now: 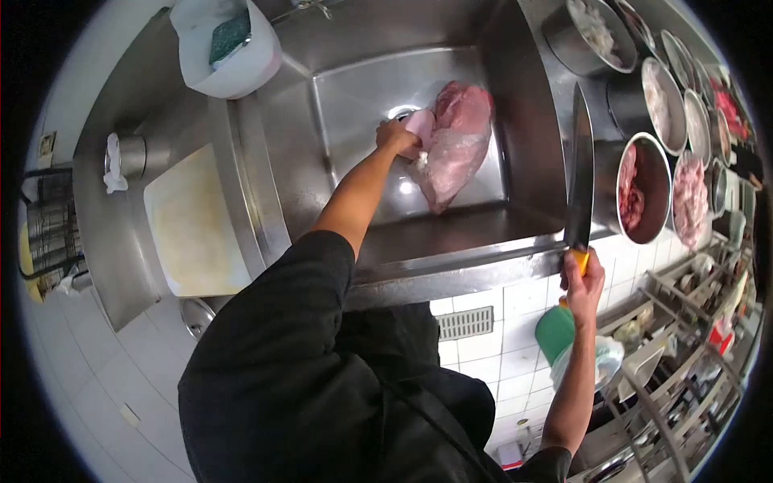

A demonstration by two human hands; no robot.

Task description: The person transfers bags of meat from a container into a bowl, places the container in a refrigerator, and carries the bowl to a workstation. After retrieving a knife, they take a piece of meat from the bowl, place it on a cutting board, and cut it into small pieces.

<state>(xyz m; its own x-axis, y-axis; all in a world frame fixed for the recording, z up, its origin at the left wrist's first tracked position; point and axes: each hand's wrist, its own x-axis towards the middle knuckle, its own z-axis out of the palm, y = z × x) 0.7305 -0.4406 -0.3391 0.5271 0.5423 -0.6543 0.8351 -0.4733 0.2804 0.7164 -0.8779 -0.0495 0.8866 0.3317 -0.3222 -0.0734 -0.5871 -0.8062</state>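
Note:
A large piece of raw pink meat lies in the stainless steel sink, close to the drain. Reaching down into the basin, my left hand has its fingers closed on a pale flap at the left side of this meat. My right hand is wrapped around the yellow handle of a large knife. The long blade points away from me, along the right side of the sink, with its tip near the metal pots.
A stained cutting board lies on the left counter. At the back left stands a white plastic container holding a green scrub pad. Several metal pots, one with red meat, line the right. A metal rack stands lower right.

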